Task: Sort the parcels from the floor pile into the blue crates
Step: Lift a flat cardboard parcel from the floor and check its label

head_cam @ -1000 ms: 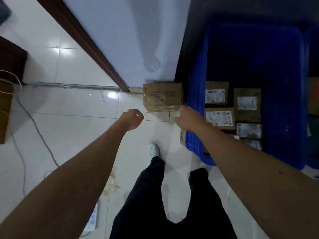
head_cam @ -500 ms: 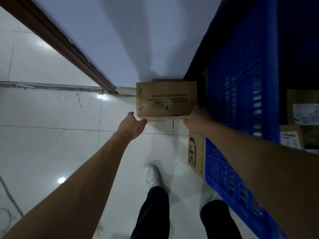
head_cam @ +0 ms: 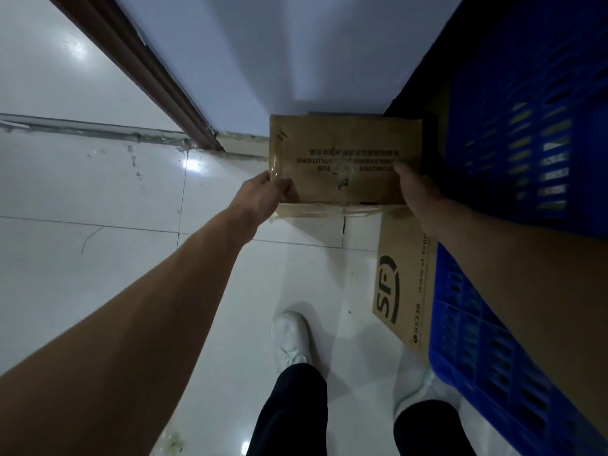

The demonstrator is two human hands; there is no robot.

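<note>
A brown rectangular cardboard parcel (head_cam: 345,159) sits at the base of the pale wall (head_cam: 279,54), just left of the blue perforated plastic crate (head_cam: 533,153). Whether it rests on the white tiled floor (head_cam: 98,192) cannot be determined.

The left hand (head_cam: 263,199) grips the parcel's near left corner with the thumb on the top face. The right hand (head_cam: 416,189) grips the near right corner in the same way. The remaining fingers of both hands are hidden under the parcel.

Print on the top face reads upside down: "…TOMOTIVE", "…TOR", "…OLUTIONS". A further line of characters is not legible.

A flat brown cardboard carton (head_cam: 404,284) leans against the crate's outer wall. It is marked "SF", "95338" and a partial "www.s…". A white shoe (head_cam: 291,337) stands on the floor nearby.
</note>
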